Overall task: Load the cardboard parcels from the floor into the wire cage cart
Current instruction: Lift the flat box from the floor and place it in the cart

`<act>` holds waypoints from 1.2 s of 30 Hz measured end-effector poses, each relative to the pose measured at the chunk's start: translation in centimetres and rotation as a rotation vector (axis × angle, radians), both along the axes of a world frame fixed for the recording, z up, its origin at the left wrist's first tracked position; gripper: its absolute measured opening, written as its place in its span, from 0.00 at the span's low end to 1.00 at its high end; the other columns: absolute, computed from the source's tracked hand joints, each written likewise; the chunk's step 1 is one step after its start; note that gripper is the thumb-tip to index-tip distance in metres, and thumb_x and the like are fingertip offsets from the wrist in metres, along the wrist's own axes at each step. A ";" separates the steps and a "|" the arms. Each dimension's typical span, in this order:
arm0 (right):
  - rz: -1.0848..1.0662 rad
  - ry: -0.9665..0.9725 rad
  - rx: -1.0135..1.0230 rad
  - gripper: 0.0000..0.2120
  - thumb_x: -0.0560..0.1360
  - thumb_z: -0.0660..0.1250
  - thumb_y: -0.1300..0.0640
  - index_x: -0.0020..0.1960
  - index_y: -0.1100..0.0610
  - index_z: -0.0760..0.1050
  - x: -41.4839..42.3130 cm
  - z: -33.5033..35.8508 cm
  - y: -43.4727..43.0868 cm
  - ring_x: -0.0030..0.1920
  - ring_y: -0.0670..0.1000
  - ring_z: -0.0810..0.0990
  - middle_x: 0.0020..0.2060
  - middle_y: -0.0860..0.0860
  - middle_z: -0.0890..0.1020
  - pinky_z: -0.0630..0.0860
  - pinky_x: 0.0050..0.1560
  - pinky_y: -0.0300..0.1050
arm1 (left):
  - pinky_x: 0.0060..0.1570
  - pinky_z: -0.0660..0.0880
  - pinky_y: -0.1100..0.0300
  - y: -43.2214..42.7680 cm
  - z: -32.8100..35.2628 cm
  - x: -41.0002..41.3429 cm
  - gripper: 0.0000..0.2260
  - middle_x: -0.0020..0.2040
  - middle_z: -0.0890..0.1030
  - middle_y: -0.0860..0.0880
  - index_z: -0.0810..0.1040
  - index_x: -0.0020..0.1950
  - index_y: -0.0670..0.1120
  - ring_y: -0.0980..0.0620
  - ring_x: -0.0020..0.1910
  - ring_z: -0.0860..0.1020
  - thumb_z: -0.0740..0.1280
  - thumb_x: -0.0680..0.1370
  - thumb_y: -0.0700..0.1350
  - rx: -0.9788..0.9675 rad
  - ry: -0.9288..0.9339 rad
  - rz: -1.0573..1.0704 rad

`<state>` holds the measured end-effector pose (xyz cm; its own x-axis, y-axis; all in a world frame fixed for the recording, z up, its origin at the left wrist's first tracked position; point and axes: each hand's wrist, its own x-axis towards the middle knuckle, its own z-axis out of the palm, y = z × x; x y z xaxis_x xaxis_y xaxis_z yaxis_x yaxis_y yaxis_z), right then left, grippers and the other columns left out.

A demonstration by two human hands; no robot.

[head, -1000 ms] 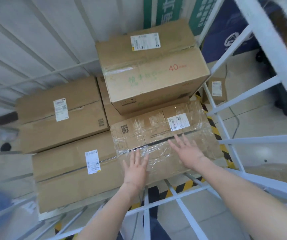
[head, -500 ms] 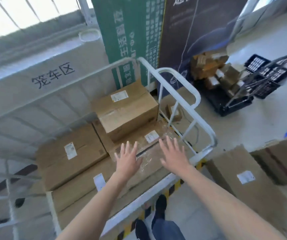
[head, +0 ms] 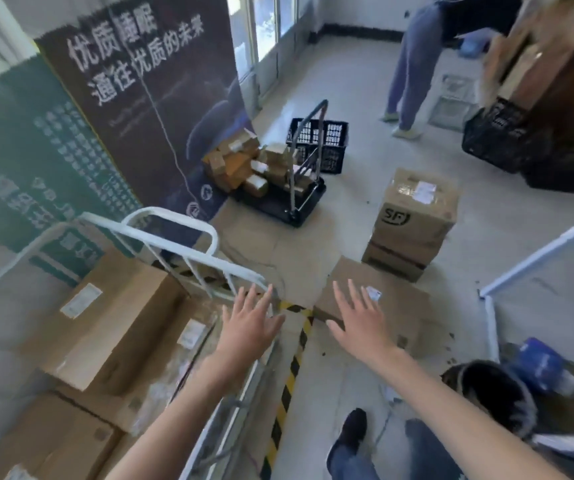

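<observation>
The white wire cage cart [head: 188, 237] stands at the lower left with several cardboard parcels stacked inside; the top one [head: 112, 320] bears a white label. My left hand [head: 249, 323] hovers open above the cart's right rail. My right hand [head: 356, 320] is open in the air above a flat cardboard parcel [head: 400, 306] lying on the floor. Behind that parcel stands a stack of two boxes, the upper one [head: 417, 209] printed with an SF logo. Both hands hold nothing.
A yellow-black floor stripe [head: 289, 375] runs beside the cart. A black trolley [head: 278, 188] carries small parcels, with a black crate [head: 327, 140] behind. Another person [head: 413, 64] stands at the back. A second white cage frame [head: 538, 261] is at right. My shoe [head: 351, 431] is below.
My view swung right from the cart's inside to the floor. Both hands left the plastic-wrapped parcel in the cart and moved right, the right hand now over the floor parcel.
</observation>
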<state>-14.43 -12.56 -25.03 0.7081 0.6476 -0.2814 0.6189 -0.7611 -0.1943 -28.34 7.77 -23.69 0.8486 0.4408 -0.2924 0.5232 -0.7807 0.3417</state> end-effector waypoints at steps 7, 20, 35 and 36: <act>-0.174 0.086 0.018 0.39 0.81 0.59 0.43 0.82 0.50 0.39 9.1 -0.5 -7.9 0.80 0.60 0.49 0.81 0.59 0.45 0.54 0.78 0.57 | 0.75 0.48 0.34 -8.1 -2.1 13.6 0.32 0.82 0.47 0.48 0.47 0.81 0.58 0.44 0.80 0.44 0.53 0.80 0.65 -0.014 0.087 -0.270; -0.445 0.355 -0.003 0.38 0.81 0.62 0.52 0.82 0.50 0.43 20.4 -11.1 -7.5 0.79 0.59 0.55 0.81 0.54 0.49 0.60 0.75 0.54 | 0.73 0.48 0.33 -10.5 -15.4 29.9 0.35 0.82 0.51 0.45 0.45 0.81 0.58 0.43 0.80 0.44 0.54 0.79 0.67 -0.179 0.322 -0.358; -0.781 0.546 -0.053 0.32 0.81 0.61 0.55 0.81 0.52 0.53 35.3 -45.1 -9.6 0.76 0.56 0.62 0.79 0.52 0.59 0.66 0.69 0.56 | 0.72 0.51 0.33 -3.2 -51.9 46.4 0.41 0.80 0.58 0.44 0.52 0.81 0.54 0.42 0.79 0.51 0.64 0.74 0.68 -0.204 0.570 -0.373; -0.786 0.558 -0.062 0.32 0.80 0.61 0.54 0.81 0.52 0.53 35.9 -48.2 -10.5 0.76 0.57 0.62 0.79 0.53 0.59 0.66 0.70 0.56 | 0.72 0.51 0.31 -2.7 -54.9 46.8 0.42 0.80 0.58 0.44 0.52 0.81 0.53 0.42 0.80 0.50 0.64 0.73 0.68 -0.184 0.591 -0.359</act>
<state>21.43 -23.07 -73.24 0.6872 0.0187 -0.7262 -0.2407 -0.9373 -0.2520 18.49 5.05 -78.62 0.6084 0.0628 -0.7911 0.3828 -0.8965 0.2232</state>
